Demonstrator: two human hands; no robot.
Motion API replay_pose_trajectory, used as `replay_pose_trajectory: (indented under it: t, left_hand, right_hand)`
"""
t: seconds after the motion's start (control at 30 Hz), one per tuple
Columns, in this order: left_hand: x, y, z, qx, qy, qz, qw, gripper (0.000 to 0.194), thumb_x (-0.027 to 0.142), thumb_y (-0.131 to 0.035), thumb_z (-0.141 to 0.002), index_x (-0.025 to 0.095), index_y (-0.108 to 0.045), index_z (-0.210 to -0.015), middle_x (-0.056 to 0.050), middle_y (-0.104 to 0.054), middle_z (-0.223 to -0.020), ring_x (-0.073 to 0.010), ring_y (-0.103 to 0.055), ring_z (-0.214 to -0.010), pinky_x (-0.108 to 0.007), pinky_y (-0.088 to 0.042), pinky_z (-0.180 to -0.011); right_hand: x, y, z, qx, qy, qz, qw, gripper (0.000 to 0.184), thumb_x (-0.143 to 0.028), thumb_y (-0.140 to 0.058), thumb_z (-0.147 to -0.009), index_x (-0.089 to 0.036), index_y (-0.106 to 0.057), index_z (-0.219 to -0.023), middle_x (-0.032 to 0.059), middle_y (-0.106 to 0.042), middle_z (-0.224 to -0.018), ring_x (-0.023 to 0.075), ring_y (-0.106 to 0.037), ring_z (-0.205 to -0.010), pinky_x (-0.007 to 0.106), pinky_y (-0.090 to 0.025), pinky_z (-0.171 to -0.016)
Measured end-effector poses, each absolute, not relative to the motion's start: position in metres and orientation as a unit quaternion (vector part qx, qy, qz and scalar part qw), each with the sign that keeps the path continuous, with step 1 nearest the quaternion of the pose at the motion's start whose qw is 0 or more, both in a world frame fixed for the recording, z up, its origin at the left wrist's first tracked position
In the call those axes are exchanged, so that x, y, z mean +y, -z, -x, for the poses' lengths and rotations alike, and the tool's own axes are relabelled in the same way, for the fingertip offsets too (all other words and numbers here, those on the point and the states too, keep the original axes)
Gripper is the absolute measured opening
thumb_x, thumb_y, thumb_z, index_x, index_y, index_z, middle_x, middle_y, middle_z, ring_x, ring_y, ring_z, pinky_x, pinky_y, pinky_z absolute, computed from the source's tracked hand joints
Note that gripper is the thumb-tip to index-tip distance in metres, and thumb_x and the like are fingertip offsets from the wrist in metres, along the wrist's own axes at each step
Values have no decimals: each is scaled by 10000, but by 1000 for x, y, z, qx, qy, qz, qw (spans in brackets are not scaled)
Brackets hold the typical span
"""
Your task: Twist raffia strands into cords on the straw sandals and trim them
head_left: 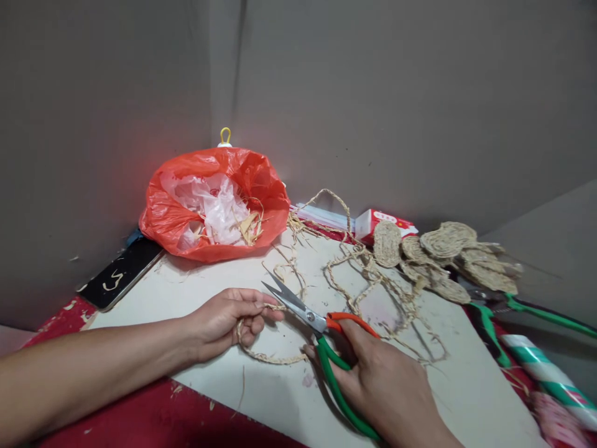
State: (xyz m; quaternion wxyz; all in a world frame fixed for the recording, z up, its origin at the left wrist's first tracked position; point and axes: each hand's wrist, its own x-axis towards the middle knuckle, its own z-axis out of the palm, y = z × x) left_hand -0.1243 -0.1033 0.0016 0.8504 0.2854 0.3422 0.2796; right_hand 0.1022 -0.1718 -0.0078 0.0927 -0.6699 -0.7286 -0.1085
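Observation:
My left hand [236, 317] pinches a thin braided straw cord [275, 359] between thumb and fingers. The cord loops below that hand and runs toward the right one. My right hand [373, 367] grips a pair of scissors [308, 318] with one orange and one green handle. The blades are slightly apart, pointing up and left, close by the fingertips of my left hand and the cord there. Whether the blades touch the cord I cannot tell. More braided cord [364, 267] lies in loose tangles on the white board [196, 373] beyond my hands.
A red plastic bag [163, 205] with white plastic and straw scraps stands at the back left, beside a black phone [119, 277]. Coiled straw pieces [448, 239] lie at the right near a red-and-white box [382, 221], green-handled pliers [489, 330] and a green-striped roll [550, 373].

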Motion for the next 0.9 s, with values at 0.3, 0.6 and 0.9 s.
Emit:
replay_pose_trajectory:
  t: [0.3, 0.6, 0.9]
  left_hand:
    - [-94, 5, 126, 346, -339, -274, 831, 105, 114, -680, -713, 94, -636, -806, -33, -612, -730, 5, -342, -442, -144, -200, -413]
    - [-93, 5, 126, 346, -364, -247, 829, 139, 61, -680, -674, 76, -664, -811, 38, -443, -546, -13, -332, -449, -140, -210, -408]
    - [-90, 10, 129, 323, -341, -243, 849, 114, 48, -624, -740, 58, -664, -845, 28, -438, -587, -9, -346, -468, -126, -243, -410]
  right_hand:
    - [-177, 11, -104, -740, 143, 647, 113, 465, -633, -423, -817, -216, -594, -932, 0, -641, -574, 217, -618, -503, 288, -377, -465]
    - [-176, 10, -100, -758, 162, 622, 112, 396, -557, -395, -857, -214, -589, -897, 4, -636, -577, 201, -618, -522, 284, -367, -473]
    - [-175, 16, -102, -753, 177, 621, 123, 415, -573, -388, -843, -214, -595, -826, 15, -651, -627, 183, -590, -487, 271, -342, -427]
